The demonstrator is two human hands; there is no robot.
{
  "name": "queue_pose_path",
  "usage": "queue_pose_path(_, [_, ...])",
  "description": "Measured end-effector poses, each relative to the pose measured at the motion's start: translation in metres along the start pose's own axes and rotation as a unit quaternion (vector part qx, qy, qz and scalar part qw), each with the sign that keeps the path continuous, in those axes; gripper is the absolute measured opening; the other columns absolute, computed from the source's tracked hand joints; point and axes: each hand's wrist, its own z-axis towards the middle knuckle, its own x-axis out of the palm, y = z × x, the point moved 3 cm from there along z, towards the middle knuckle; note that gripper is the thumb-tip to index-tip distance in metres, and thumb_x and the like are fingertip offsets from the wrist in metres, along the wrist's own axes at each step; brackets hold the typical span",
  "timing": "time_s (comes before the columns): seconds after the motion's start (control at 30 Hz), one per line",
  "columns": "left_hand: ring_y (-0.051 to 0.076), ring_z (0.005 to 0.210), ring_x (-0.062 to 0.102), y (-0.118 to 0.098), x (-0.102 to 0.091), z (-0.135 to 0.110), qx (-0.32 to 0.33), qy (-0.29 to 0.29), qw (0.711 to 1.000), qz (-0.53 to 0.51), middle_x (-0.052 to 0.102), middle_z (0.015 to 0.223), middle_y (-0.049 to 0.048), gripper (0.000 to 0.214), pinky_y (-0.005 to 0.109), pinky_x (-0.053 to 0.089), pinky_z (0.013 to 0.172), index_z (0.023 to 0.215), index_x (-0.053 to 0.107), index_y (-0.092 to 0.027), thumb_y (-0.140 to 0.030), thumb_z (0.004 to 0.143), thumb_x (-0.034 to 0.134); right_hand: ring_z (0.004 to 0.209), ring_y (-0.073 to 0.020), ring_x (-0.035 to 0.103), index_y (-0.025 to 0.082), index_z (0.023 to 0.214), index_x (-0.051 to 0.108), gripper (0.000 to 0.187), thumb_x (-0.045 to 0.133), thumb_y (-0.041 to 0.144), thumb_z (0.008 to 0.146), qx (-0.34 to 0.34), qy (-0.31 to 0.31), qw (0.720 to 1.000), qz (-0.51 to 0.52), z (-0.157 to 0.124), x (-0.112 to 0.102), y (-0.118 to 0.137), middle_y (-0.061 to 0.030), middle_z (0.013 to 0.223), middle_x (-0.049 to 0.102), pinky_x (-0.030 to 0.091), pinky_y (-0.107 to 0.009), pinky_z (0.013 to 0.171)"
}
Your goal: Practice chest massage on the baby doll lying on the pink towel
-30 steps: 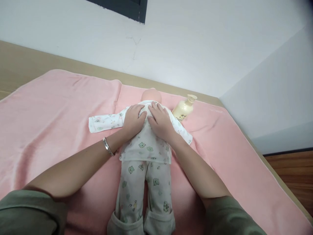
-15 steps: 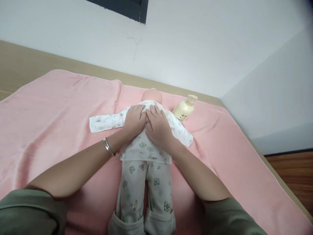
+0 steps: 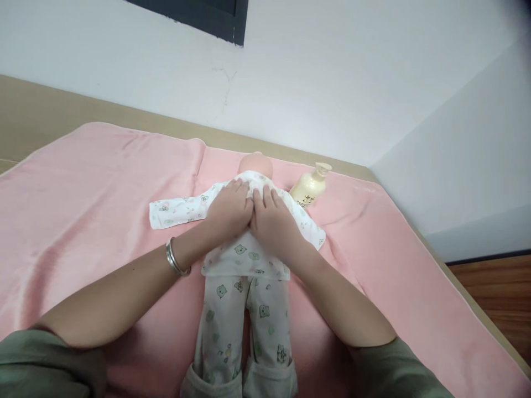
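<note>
A baby doll point(image 3: 255, 165) lies on a pink blanket point(image 3: 103, 221), its head away from me and its legs toward me. It wears a white printed top point(image 3: 244, 257) with the sleeves spread sideways, and matching trousers point(image 3: 224, 315) with turned-up cuffs. My left hand point(image 3: 231, 207) rests flat on the upper part of the top, fingers stretched out. Beside it my right hand point(image 3: 276, 221) lies on the top as well, fingers extended, the two hands touching at their inner edges. The face of the doll is out of sight.
A pale yellow pump bottle point(image 3: 310, 187) stands on the blanket to the right of the doll's head. A wooden board edge point(image 3: 166, 119) runs along the white wall point(image 3: 311, 72) behind. At the lower right is a brown wooden surface point(image 3: 498, 298).
My hands have shifted slightly on the doll's top, the right one a little toward me, and their fingertips have parted somewhat. The doll and bottle stay in place; the view has moved slightly.
</note>
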Motion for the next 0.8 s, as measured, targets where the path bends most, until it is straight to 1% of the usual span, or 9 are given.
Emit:
queue_pose_path(0.13, [0.031,0.103,0.066,0.015,0.006,0.009,-0.021,-0.009,1.0,0.021,0.071,0.106,0.0182,0.033,0.05,0.055,0.098,0.101,0.063,-0.013,-0.021,0.1,0.032,0.158,-0.0383,0.036,0.001,0.156,0.046,0.058,0.033,0.025,0.105,-0.006,-0.017,0.999,0.04,0.0,-0.004,0.009,-0.0227,0.164,0.045,0.035,-0.056,0.129])
queue_pose_path(0.23, [0.035,0.12,0.063,0.003,0.011,-0.003,-0.001,-0.024,0.997,0.067,0.068,0.124,0.0242,0.039,0.055,0.049,0.108,0.116,0.063,-0.006,-0.021,0.101,0.03,0.158,-0.0327,0.038,0.0,0.155,0.047,0.058,0.03,0.019,0.103,0.047,0.001,0.996,0.082,0.018,-0.001,-0.01,-0.02,0.165,0.045,0.03,-0.05,0.133])
queue_pose_path(0.33, [0.037,0.141,0.052,-0.017,0.011,-0.019,0.038,-0.039,0.994,0.091,0.059,0.146,0.0263,0.045,0.056,0.042,0.119,0.135,0.057,-0.002,-0.02,0.101,0.032,0.159,-0.0325,0.035,-0.004,0.157,0.041,0.06,0.029,0.021,0.104,0.054,0.015,0.994,0.091,0.034,0.002,-0.032,-0.0224,0.167,0.04,0.028,-0.048,0.133])
queue_pose_path(0.4, [0.036,0.143,0.051,-0.024,0.01,-0.023,0.064,-0.025,0.994,0.089,0.06,0.145,0.0247,0.045,0.054,0.042,0.12,0.135,0.058,-0.003,-0.017,0.1,0.033,0.16,-0.0351,0.032,-0.006,0.158,0.038,0.062,0.028,0.026,0.106,0.043,0.024,0.996,0.08,0.037,0.003,-0.038,-0.0244,0.168,0.038,0.029,-0.051,0.132])
queue_pose_path(0.47, [0.033,0.136,0.057,-0.021,0.006,-0.017,0.076,0.002,0.994,0.083,0.067,0.134,0.021,0.041,0.051,0.045,0.118,0.123,0.065,-0.007,-0.012,0.097,0.035,0.159,-0.0375,0.033,-0.007,0.158,0.036,0.063,0.027,0.027,0.106,0.027,0.032,0.998,0.055,0.031,0.001,-0.034,-0.0269,0.167,0.038,0.031,-0.054,0.13])
queue_pose_path(0.57, [0.03,0.117,0.066,-0.003,0.002,0.001,0.044,0.033,0.997,0.062,0.072,0.111,0.0169,0.033,0.047,0.053,0.108,0.098,0.068,-0.013,-0.009,0.094,0.036,0.156,-0.0407,0.037,-0.007,0.157,0.038,0.061,0.031,0.026,0.106,-0.017,0.025,1.0,0.007,0.01,-0.006,-0.011,-0.0301,0.164,0.041,0.035,-0.058,0.127])
queue_pose_path(0.63, [0.029,0.106,0.068,0.01,0.001,0.011,0.005,0.043,0.998,0.047,0.071,0.102,0.017,0.032,0.046,0.056,0.099,0.09,0.065,-0.015,-0.01,0.095,0.034,0.156,-0.0438,0.036,-0.005,0.157,0.039,0.062,0.034,0.026,0.104,-0.042,0.022,0.999,-0.009,-0.003,-0.012,0.005,-0.0302,0.165,0.04,0.036,-0.06,0.126])
queue_pose_path(0.7, [0.03,0.104,0.067,0.017,0.002,0.015,-0.023,0.036,0.998,0.041,0.071,0.102,0.0175,0.033,0.048,0.055,0.099,0.092,0.063,-0.015,-0.014,0.098,0.031,0.157,-0.043,0.035,-0.004,0.158,0.039,0.063,0.037,0.025,0.102,-0.055,0.031,0.998,0.002,-0.007,-0.016,0.012,-0.0275,0.166,0.04,0.034,-0.059,0.128])
queue_pose_path(0.8, [0.034,0.12,0.064,0.011,0.005,0.006,-0.045,0.004,0.997,0.068,0.07,0.119,0.0211,0.037,0.059,0.047,0.111,0.108,0.064,-0.012,-0.02,0.101,0.028,0.157,-0.0356,0.037,0.0,0.155,0.047,0.059,0.033,0.021,0.101,-0.024,0.047,0.997,0.055,0.006,-0.015,0.001,-0.0205,0.164,0.046,0.033,-0.054,0.13])
